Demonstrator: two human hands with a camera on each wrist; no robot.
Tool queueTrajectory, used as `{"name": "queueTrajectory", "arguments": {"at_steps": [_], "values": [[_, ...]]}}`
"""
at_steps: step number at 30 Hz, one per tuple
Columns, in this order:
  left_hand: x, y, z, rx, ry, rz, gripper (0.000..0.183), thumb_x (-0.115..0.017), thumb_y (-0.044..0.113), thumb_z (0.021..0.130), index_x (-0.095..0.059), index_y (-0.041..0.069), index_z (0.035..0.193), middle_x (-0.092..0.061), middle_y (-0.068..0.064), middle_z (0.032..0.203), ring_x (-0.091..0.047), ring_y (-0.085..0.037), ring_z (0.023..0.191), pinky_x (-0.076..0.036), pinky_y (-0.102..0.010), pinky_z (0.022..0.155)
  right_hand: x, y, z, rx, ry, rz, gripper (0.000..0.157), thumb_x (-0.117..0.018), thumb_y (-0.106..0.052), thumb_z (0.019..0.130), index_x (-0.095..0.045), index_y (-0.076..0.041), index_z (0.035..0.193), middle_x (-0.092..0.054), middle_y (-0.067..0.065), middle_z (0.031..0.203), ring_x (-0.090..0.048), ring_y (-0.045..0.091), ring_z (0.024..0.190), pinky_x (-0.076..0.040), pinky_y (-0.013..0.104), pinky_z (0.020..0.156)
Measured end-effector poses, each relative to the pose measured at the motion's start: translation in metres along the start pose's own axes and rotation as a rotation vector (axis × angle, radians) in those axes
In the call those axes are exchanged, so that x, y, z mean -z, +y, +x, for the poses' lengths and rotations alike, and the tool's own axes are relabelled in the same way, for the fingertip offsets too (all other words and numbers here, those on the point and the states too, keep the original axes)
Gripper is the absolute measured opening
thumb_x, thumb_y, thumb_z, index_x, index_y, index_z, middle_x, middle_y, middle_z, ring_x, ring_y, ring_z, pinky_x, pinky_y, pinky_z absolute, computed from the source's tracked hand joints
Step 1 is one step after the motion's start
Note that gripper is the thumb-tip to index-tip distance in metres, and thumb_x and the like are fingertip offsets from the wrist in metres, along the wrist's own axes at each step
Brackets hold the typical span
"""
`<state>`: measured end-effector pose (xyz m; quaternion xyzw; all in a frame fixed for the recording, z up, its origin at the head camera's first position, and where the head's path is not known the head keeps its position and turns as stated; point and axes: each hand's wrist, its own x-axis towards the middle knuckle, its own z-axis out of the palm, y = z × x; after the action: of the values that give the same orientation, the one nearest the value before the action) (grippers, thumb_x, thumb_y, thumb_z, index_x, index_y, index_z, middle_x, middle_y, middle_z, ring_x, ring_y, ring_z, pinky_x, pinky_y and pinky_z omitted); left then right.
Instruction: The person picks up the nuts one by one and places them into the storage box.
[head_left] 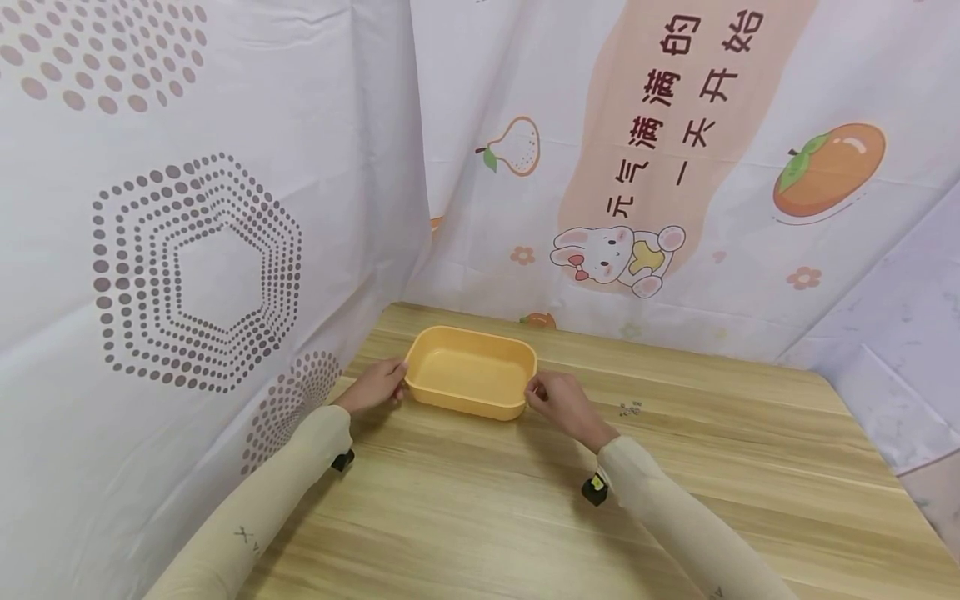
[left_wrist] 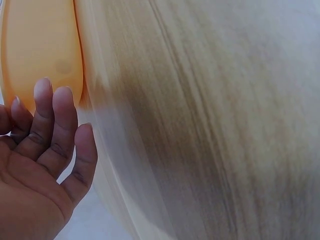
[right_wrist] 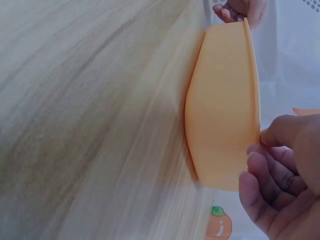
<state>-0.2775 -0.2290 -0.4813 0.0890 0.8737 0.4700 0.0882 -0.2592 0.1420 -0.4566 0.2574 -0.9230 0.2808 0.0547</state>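
Observation:
A yellow-orange rectangular plastic basin [head_left: 471, 375] with rounded corners stands on the wooden table, nothing inside it. At its left end, my left hand [head_left: 378, 384] pinches the rim between thumb and index finger, the other fingers loosely bent below. The left wrist view shows those fingertips [left_wrist: 63, 97] against the basin's end wall [left_wrist: 42, 45]. My right hand [head_left: 564, 402] pinches the opposite end's rim, its remaining fingers curled beside the wall, as the right wrist view shows of the basin [right_wrist: 225, 105] from the side.
To the right of my right hand lies a little cluster of small grey metallic pieces [head_left: 630, 408] on the table [head_left: 480, 517]. A dotted white curtain [head_left: 225, 292] hangs along the left edge, and a printed cloth [head_left: 510, 225] with a rabbit and fruit hangs behind the table.

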Motion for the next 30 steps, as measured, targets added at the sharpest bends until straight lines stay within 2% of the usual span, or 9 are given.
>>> {"name": "queueTrajectory", "arguments": {"at_steps": [14,22,30], "values": [[0.0040,0.0000,0.0030,0.003,-0.010,-0.005,0.031,-0.038,0.024,0.114,-0.058,0.003,0.102,-0.061,-0.012,0.079,-0.059,-0.019,0.067,-0.055,-0.032,0.064,0.0011,-0.0013,0.0014,0.020,-0.004,-0.014,0.009,-0.067,-0.012,0.099,-0.072,-0.011,0.092,-0.064,-0.007,0.075,-0.056,0.005,0.063,-0.049,0.025,0.059],[0.0026,-0.0028,-0.0030,0.004,-0.009,-0.023,0.031,-0.038,0.023,0.114,-0.058,0.001,0.105,-0.062,-0.015,0.082,-0.060,-0.022,0.070,-0.055,-0.033,0.065,-0.0019,-0.0004,0.0001,0.022,-0.041,0.006,0.008,-0.067,-0.014,0.100,-0.071,-0.011,0.095,-0.065,-0.007,0.077,-0.056,0.003,0.065,-0.050,0.024,0.060],[-0.0008,-0.0006,0.0009,0.008,-0.007,-0.034,0.031,-0.037,0.021,0.114,-0.058,0.000,0.106,-0.060,-0.012,0.080,-0.059,-0.020,0.068,-0.054,-0.032,0.064,0.0009,0.0009,-0.0015,0.030,-0.014,-0.002,0.007,-0.068,-0.013,0.099,-0.072,-0.010,0.094,-0.066,-0.007,0.076,-0.056,0.003,0.064,-0.050,0.025,0.060]]}}
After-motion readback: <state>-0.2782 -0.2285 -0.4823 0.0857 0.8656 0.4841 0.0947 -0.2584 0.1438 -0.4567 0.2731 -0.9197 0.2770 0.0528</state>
